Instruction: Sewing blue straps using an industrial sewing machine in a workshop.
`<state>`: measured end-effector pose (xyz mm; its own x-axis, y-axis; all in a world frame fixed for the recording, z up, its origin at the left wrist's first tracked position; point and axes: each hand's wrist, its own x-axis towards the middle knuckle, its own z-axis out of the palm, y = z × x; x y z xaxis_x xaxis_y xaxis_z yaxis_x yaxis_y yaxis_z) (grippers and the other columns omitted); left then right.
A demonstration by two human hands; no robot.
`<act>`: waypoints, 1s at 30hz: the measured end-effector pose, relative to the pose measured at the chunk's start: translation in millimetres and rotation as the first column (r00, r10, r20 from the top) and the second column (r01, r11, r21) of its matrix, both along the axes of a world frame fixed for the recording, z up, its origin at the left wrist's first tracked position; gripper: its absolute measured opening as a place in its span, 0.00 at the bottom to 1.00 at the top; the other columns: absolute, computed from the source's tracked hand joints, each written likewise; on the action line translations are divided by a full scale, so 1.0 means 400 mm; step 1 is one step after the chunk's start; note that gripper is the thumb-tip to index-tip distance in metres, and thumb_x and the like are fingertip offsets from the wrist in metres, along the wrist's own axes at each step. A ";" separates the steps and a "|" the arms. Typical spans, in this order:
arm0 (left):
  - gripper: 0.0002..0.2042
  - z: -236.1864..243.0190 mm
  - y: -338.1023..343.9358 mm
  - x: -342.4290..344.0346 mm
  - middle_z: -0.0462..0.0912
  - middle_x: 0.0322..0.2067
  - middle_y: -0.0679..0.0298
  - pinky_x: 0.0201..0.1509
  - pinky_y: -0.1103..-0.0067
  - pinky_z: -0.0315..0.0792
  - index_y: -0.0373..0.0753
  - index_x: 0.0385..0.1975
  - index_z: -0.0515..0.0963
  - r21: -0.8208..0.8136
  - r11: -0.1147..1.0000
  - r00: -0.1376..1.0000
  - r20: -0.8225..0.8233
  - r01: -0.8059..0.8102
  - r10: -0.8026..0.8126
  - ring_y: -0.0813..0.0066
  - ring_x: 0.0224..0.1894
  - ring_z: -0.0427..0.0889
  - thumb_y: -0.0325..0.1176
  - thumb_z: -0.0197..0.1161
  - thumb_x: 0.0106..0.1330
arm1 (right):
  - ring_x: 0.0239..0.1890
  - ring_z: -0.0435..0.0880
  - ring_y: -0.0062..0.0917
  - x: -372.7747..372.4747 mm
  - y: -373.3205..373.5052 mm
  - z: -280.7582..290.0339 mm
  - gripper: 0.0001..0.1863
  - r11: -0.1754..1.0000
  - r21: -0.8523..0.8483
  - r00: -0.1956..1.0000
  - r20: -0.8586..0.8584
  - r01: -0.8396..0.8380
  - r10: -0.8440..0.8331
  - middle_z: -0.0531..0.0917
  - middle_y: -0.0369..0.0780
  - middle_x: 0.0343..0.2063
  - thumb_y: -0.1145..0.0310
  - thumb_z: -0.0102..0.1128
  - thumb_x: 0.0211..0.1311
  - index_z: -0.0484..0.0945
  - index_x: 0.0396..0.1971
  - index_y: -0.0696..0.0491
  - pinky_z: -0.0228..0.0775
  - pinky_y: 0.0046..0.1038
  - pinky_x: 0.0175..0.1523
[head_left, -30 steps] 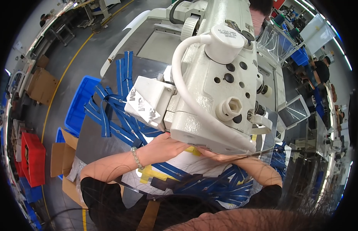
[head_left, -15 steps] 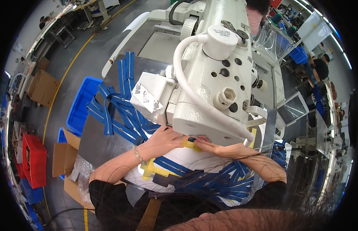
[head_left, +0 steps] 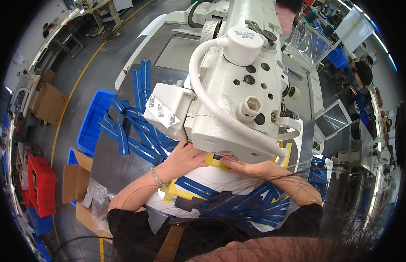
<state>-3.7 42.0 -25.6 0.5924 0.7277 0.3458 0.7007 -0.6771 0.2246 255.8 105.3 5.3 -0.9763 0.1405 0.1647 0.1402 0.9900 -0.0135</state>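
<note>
Under the front of a white sewing machine head [head_left: 220, 135], a small dark blue piece [head_left: 217, 157] sits on a yellow-taped spot [head_left: 217, 164]. My left hand [head_left: 182, 161] lies to its left, fingers stretched toward the machine and the thumb side by the yellow tape. Part of its fingertips is hidden by the machine. From the right, my right hand [head_left: 244, 167] reaches in with its fingers closed together at the edge of the dark blue piece. Blue zippers [head_left: 242, 207] with dark end tabs lie in a heap before me, one strip [head_left: 194, 187] just below the hands.
More blue zippers [head_left: 139, 126] are piled left on the metal tabletop [head_left: 109, 161]. Left of it stand a blue bin [head_left: 93, 118] and an open cardboard box [head_left: 71, 183] with clear plastic. A red crate [head_left: 41, 185] is farther left. Other people are at the far edges.
The view has shifted slightly, so the machine appears a little lower and to the left. Both hands stay at the dark blue piece with hardly any visible movement.
</note>
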 end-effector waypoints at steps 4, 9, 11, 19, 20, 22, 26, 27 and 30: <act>0.14 0.007 0.002 0.008 0.79 0.26 0.61 0.48 0.65 0.69 0.40 0.26 0.76 0.030 1.000 0.998 0.063 -0.006 0.004 0.61 0.37 0.79 0.46 0.58 0.56 | 0.54 0.71 0.40 0.000 0.015 -0.054 0.22 0.992 -0.074 0.992 -0.083 -0.101 0.095 0.75 0.43 0.48 0.64 0.62 0.46 0.75 0.43 0.54 0.66 0.39 0.57; 0.12 0.009 -0.021 0.017 0.80 0.28 0.63 0.54 0.54 0.61 0.46 0.34 0.75 -0.030 0.998 0.997 -0.062 -0.048 0.046 0.65 0.35 0.79 0.46 0.54 0.59 | 0.51 0.73 0.38 0.012 0.013 -0.081 0.20 0.993 -0.065 0.986 -0.139 -0.099 0.089 0.75 0.43 0.46 0.65 0.62 0.45 0.76 0.42 0.55 0.69 0.36 0.53; 0.19 0.006 -0.033 0.021 0.72 0.50 0.70 0.60 0.61 0.52 0.52 0.52 0.71 -0.044 0.994 0.978 -0.186 -0.103 0.093 0.71 0.55 0.67 0.41 0.55 0.59 | 0.48 0.75 0.35 0.013 0.012 -0.089 0.20 0.992 -0.077 0.985 -0.148 -0.095 0.083 0.76 0.42 0.44 0.64 0.62 0.45 0.76 0.41 0.54 0.69 0.32 0.49; 0.15 -0.015 -0.028 0.030 0.76 0.46 0.61 0.62 0.50 0.47 0.55 0.46 0.75 -0.064 0.992 0.980 -0.177 -0.107 0.095 0.58 0.55 0.69 0.41 0.52 0.58 | 0.34 0.74 0.26 0.004 0.024 -0.075 0.11 0.990 -0.100 0.988 -0.130 -0.098 0.085 0.75 0.37 0.31 0.62 0.61 0.48 0.74 0.28 0.51 0.64 0.25 0.36; 0.15 -0.014 -0.024 0.030 0.77 0.46 0.61 0.63 0.52 0.47 0.55 0.46 0.75 -0.029 0.995 0.986 -0.144 -0.092 0.087 0.58 0.55 0.70 0.41 0.52 0.58 | 0.33 0.74 0.26 0.007 0.020 -0.063 0.10 0.993 -0.082 0.988 -0.136 -0.091 0.079 0.75 0.36 0.30 0.62 0.61 0.48 0.74 0.27 0.51 0.63 0.25 0.35; 0.14 -0.009 -0.024 0.032 0.78 0.45 0.62 0.62 0.53 0.49 0.55 0.44 0.76 -0.008 0.995 0.985 -0.141 -0.097 0.095 0.58 0.54 0.71 0.41 0.53 0.58 | 0.33 0.74 0.24 0.015 0.012 -0.037 0.10 0.998 -0.053 0.989 -0.143 -0.042 0.034 0.75 0.36 0.29 0.61 0.60 0.49 0.72 0.26 0.50 0.62 0.24 0.36; 0.12 0.002 -0.022 0.040 0.80 0.41 0.62 0.59 0.57 0.55 0.53 0.39 0.79 0.012 0.995 0.987 -0.128 -0.098 0.099 0.61 0.49 0.74 0.41 0.54 0.57 | 0.33 0.73 0.23 0.007 0.011 -0.034 0.09 1.000 -0.022 0.990 -0.141 -0.006 0.003 0.74 0.35 0.29 0.61 0.60 0.50 0.71 0.25 0.49 0.62 0.22 0.37; 0.12 0.004 -0.022 0.043 0.80 0.41 0.62 0.59 0.57 0.55 0.53 0.39 0.79 0.015 0.995 0.986 -0.138 -0.098 0.099 0.61 0.49 0.74 0.41 0.54 0.57 | 0.33 0.73 0.22 0.007 0.012 -0.040 0.09 1.000 -0.016 0.990 -0.140 -0.009 0.007 0.74 0.34 0.28 0.61 0.59 0.50 0.71 0.25 0.48 0.61 0.22 0.37; 0.10 0.005 -0.022 0.044 0.80 0.39 0.62 0.54 0.62 0.63 0.51 0.36 0.80 0.034 0.994 0.989 -0.101 -0.107 0.110 0.63 0.47 0.76 0.40 0.55 0.57 | 0.33 0.72 0.21 0.018 0.023 -0.052 0.09 0.997 0.073 0.998 -0.043 -0.039 0.042 0.73 0.33 0.27 0.61 0.59 0.50 0.71 0.26 0.48 0.62 0.20 0.37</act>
<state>14.0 33.4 -23.6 0.5436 0.7807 0.3083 0.7890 -0.6006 0.1297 263.2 114.3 -15.5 -0.9723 0.0870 0.2168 0.1007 0.9935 0.0528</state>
